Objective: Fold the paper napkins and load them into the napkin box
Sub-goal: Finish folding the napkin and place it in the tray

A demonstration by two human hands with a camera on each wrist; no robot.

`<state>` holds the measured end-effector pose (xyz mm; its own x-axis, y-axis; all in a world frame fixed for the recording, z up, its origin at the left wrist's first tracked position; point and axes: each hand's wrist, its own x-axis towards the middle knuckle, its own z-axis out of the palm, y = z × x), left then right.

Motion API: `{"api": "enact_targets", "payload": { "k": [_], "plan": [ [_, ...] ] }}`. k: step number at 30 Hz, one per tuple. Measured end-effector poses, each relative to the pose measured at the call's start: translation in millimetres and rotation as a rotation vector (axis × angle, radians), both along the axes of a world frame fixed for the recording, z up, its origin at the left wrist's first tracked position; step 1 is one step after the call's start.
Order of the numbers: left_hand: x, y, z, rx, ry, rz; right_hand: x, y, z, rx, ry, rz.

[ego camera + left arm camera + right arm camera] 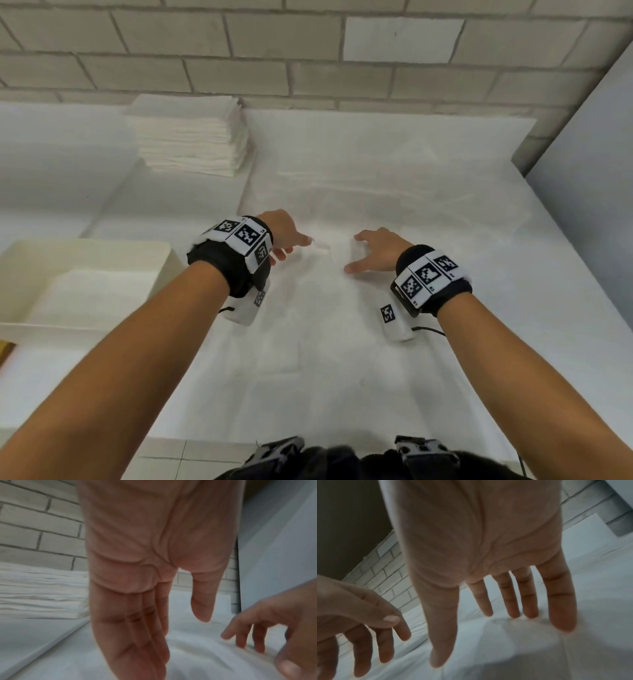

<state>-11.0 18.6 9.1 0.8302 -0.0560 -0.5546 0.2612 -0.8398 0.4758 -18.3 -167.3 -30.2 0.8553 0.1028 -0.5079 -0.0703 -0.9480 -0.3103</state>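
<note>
A white napkin (325,274) lies flat on the white table cover between my hands; its edges are hard to make out. My left hand (291,245) hovers over its left part with straight fingers (137,635) pointing down at it. My right hand (359,253) is spread over its right part, and its fingertips (529,612) seem to touch the paper (522,642). Neither hand holds anything. A tall stack of white napkins (191,137) stands at the back left. The cream napkin box (161,260) sits at the left with folded napkins (92,294) inside.
A white brick wall (308,51) runs along the back of the table. A grey panel (589,164) stands at the right. The white cover (411,188) spreads across the table to its front edge near my body.
</note>
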Motion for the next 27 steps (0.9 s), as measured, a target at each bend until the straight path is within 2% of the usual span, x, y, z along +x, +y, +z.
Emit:
{"api": "enact_targets", "payload": {
  "k": [7, 11, 13, 16, 19, 23, 25, 27],
  "plan": [
    [14.3, 16.6, -36.2, 0.324, -0.071, 0.025, 0.3, 27.6, -9.9, 0.08, -0.083, 0.046],
    [17.7, 26.1, -49.0, 0.324, -0.086, 0.116, 0.8, 48.5, -13.8, -0.021, -0.082, 0.119],
    [20.8, 32.0, -52.2, 0.271, -0.082, 0.178, 4.9, 50.0, -16.8, 0.023, -0.043, 0.102],
    [27.2, 44.4, -53.1, 0.034, -0.061, 0.323, 10.1, 46.2, -20.0, 0.186, -0.01, 0.044],
    [31.6, 56.5, -54.9, -0.178, -0.116, 0.456, 12.7, 43.3, -17.7, 0.348, -0.021, -0.032],
    [33.4, 55.8, -48.2, -0.502, -0.184, 0.597, 16.3, 37.5, -11.1, 0.459, -0.013, -0.096],
    [32.6, 51.2, -41.7, -0.519, -0.253, 0.571, 16.6, 34.2, -6.7, 0.524, -0.044, -0.139],
    [30.7, 47.7, -39.1, -0.402, -0.342, 0.481, 13.8, 32.3, 0.2, 0.641, -0.074, -0.174]
  ]
}}
